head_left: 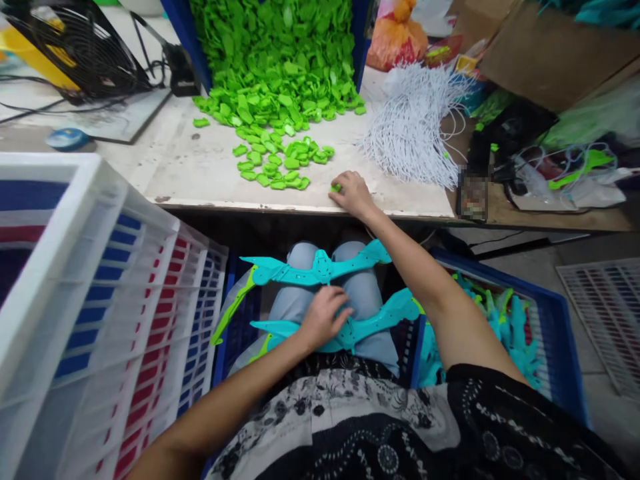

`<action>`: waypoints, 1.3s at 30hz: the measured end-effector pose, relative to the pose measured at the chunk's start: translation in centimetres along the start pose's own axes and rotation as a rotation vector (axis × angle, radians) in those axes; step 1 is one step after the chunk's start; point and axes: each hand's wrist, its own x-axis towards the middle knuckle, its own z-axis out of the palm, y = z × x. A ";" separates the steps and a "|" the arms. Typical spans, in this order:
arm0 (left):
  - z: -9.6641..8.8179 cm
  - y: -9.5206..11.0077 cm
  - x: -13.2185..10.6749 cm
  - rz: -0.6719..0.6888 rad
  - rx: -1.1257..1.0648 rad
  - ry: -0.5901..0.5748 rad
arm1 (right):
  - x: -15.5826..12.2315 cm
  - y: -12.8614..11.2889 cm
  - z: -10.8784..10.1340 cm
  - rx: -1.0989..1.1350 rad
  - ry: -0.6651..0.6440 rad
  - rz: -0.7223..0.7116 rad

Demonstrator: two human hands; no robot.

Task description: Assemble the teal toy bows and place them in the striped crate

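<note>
My left hand rests on my lap with fingers curled over a teal plastic bow-shaped piece, holding it down. A second teal bow piece lies across my knees just beyond it. My right hand reaches to the table's front edge, its fingers pinched on a small green plastic piece. A loose cluster of the same green pieces lies just left of that hand, spilling from a big green heap at the back.
A white crate stands at my left, a blue crate with teal parts at my right. A bundle of white cords lies on the table. A black fan, cardboard box and clutter fill the far edges.
</note>
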 end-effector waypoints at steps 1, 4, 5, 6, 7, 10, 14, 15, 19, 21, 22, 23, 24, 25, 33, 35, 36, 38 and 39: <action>-0.7 -0.6 0.3 -0.030 0.075 0.091 | -0.4 0.4 -0.1 0.002 -0.002 -0.018; -2.3 -2.9 1.5 -0.038 0.317 0.085 | -0.9 0.7 -0.1 0.008 0.007 -0.012; -2.6 -3.7 1.9 -0.026 0.364 0.020 | -1.0 0.5 -0.1 0.013 0.017 -0.001; -2.8 -4.3 2.4 -0.024 0.389 -0.042 | -1.2 0.3 -0.2 0.024 0.034 0.008; -3.1 -4.9 2.9 -0.033 0.393 -0.093 | -1.7 0.0 -0.4 0.046 0.058 0.007; -4.5 -5.7 4.7 -0.114 0.290 -0.202 | -4.8 -1.2 -1.3 0.173 0.159 -0.077; -7.5 -6.5 7.9 -0.203 -0.068 -0.398 | -12.1 -2.9 -2.0 0.292 0.221 -0.184; -8.0 -6.8 8.7 -0.212 -0.159 -0.455 | -13.9 -3.3 -1.8 0.284 0.198 -0.190; -8.3 -8.4 10.7 -0.270 -0.394 -0.594 | -18.7 -4.5 0.4 0.203 -0.011 -0.198; -7.7 -8.9 11.0 -0.295 -0.426 -0.595 | -19.5 -4.9 1.6 0.180 -0.094 -0.202; -7.4 -9.0 11.0 -0.301 -0.428 -0.590 | -19.6 -5.0 2.1 0.171 -0.120 -0.207; -7.2 -9.1 11.1 -0.307 -0.428 -0.582 | -19.6 -5.1 2.5 0.161 -0.134 -0.212; -7.0 -9.1 11.1 -0.316 -0.432 -0.575 | -19.6 -5.2 2.7 0.150 -0.140 -0.215; -6.9 -9.1 11.1 -0.328 -0.441 -0.569 | -19.5 -5.2 2.9 0.137 -0.140 -0.215; -7.1 -8.6 10.9 -0.255 -0.361 -0.587 | -19.7 -5.1 3.7 0.109 0.007 -0.152; -6.9 -8.4 10.8 -0.252 -0.296 -0.558 | -19.6 -5.1 3.8 0.129 0.059 -0.081; -6.8 -8.4 10.7 -0.254 -0.278 -0.542 | -19.4 -5.2 3.9 0.131 0.065 -0.043; -6.5 -8.4 10.7 -0.259 -0.267 -0.524 | -19.1 -5.5 3.9 0.105 0.035 0.022; -6.4 -8.4 10.7 -0.263 -0.265 -0.517 | -18.9 -5.7 3.8 0.079 0.008 0.046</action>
